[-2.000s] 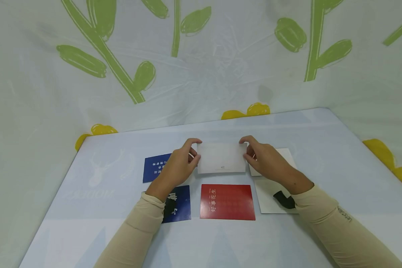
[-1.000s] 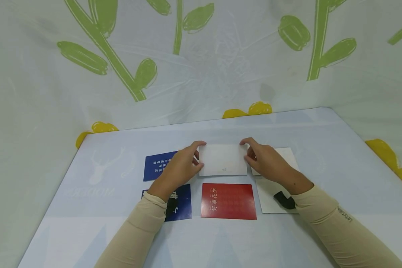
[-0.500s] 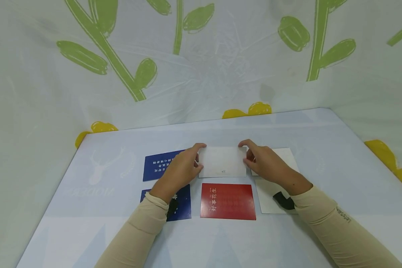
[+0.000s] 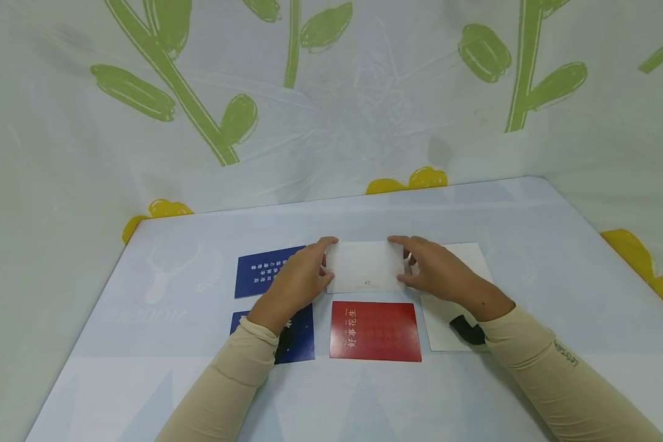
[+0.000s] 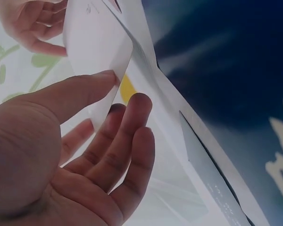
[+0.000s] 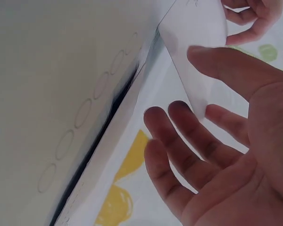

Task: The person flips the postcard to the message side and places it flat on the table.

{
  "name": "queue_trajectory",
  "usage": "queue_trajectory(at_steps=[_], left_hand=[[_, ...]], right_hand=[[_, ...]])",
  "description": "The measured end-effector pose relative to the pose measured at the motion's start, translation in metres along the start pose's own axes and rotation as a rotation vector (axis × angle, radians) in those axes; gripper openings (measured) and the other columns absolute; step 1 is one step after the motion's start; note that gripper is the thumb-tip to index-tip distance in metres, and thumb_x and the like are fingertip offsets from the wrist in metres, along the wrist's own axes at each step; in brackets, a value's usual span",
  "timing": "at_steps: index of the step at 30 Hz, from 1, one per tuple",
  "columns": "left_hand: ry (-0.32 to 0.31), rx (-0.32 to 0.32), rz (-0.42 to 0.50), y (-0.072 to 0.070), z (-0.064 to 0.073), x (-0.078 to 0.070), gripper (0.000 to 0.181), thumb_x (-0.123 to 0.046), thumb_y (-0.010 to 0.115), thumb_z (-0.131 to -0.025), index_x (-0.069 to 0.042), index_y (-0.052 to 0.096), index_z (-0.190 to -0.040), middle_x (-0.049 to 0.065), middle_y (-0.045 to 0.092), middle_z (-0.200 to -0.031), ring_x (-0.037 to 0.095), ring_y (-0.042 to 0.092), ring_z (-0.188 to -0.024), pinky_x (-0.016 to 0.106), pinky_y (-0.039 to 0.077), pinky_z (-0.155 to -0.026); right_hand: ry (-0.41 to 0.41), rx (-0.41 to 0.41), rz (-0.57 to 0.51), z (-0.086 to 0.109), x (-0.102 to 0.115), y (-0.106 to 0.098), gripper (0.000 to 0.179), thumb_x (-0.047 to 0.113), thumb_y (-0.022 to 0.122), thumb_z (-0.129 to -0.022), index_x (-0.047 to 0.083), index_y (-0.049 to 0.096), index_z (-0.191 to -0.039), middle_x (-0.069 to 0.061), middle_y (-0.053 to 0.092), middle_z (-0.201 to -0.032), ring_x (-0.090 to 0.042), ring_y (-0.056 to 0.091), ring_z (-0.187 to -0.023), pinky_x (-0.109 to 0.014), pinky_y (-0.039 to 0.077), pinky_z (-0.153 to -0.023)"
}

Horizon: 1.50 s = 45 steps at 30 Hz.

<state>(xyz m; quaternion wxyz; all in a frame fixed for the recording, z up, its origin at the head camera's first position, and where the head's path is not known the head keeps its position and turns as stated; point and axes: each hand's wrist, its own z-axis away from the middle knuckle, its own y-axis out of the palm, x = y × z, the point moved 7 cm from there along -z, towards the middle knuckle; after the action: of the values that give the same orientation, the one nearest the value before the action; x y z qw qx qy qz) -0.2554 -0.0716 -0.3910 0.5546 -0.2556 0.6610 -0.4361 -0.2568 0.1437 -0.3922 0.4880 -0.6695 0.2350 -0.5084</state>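
Observation:
A white card with a small print near its lower edge lies between my hands in the head view, behind the red card. My left hand holds its left side, thumb on the face and index finger at the far corner. On the opposite side my right hand has its thumb on the face and its index finger reaching along the far edge. Both wrist views show the white card tilted between thumb and fingers, the other fingers loosely bent. Whether it touches the table cannot be told.
Two blue cards, one far and one near, lie at the left, partly under my left arm. At the right are two whitish cards, one far and one near, partly covered by my right hand and wrist. A patterned sheet surrounds the table.
Both hands have lowered the white card a little toward me and the table. My left hand shifted slightly right, and my right index finger has stretched leftward along the far edge.

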Motion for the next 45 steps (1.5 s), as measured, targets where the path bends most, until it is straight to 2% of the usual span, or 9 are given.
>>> queue_trajectory(at_steps=[8, 18, 23, 33, 45], left_hand=[[-0.005, 0.02, 0.008, 0.001, 0.001, -0.001, 0.077, -0.015, 0.08, -0.086, -0.019, 0.042, -0.152, 0.009, 0.066, -0.114, 0.02, 0.067, -0.096, 0.033, 0.062, -0.079], [0.03, 0.085, -0.103, 0.008, 0.003, 0.0, 0.081, -0.024, 0.085, -0.081, -0.02, 0.044, -0.151, 0.011, 0.063, -0.129, 0.025, 0.065, -0.104, 0.038, 0.059, -0.09], [0.045, 0.092, -0.154, 0.01, 0.003, 0.0, 0.081, -0.025, 0.086, -0.08, -0.019, 0.046, -0.15, 0.011, 0.065, -0.127, 0.026, 0.066, -0.107, 0.039, 0.059, -0.091], [0.05, 0.095, -0.183, 0.011, 0.003, 0.002, 0.073, -0.026, 0.084, -0.081, -0.019, 0.052, -0.146, 0.012, 0.066, -0.127, 0.027, 0.066, -0.111, 0.04, 0.057, -0.094], [0.056, 0.103, -0.193, 0.013, 0.004, 0.001, 0.065, -0.027, 0.084, -0.082, -0.021, 0.058, -0.142, 0.011, 0.066, -0.127, 0.028, 0.064, -0.115, 0.039, 0.056, -0.097]], right_hand=[[0.003, 0.027, 0.048, 0.0, 0.001, 0.001, 0.082, 0.015, 0.086, -0.078, 0.005, 0.044, -0.149, -0.01, 0.064, -0.104, -0.019, 0.062, -0.092, -0.029, 0.056, -0.074], [0.004, 0.044, 0.097, 0.001, 0.0, 0.005, 0.085, 0.017, 0.086, -0.078, 0.004, 0.043, -0.15, -0.012, 0.064, -0.107, -0.021, 0.06, -0.094, -0.033, 0.058, -0.078], [0.006, 0.058, 0.105, 0.0, 0.0, 0.006, 0.086, 0.019, 0.086, -0.078, 0.008, 0.042, -0.151, -0.012, 0.063, -0.11, -0.022, 0.058, -0.096, -0.034, 0.059, -0.08], [-0.015, 0.07, 0.129, 0.003, 0.0, 0.009, 0.072, 0.021, 0.086, -0.079, 0.015, 0.054, -0.143, -0.014, 0.063, -0.118, -0.025, 0.06, -0.105, -0.038, 0.06, -0.084], [-0.022, 0.066, 0.167, 0.003, 0.001, 0.01, 0.061, 0.023, 0.085, -0.08, 0.014, 0.062, -0.136, -0.014, 0.065, -0.118, -0.027, 0.061, -0.108, -0.04, 0.06, -0.087]])
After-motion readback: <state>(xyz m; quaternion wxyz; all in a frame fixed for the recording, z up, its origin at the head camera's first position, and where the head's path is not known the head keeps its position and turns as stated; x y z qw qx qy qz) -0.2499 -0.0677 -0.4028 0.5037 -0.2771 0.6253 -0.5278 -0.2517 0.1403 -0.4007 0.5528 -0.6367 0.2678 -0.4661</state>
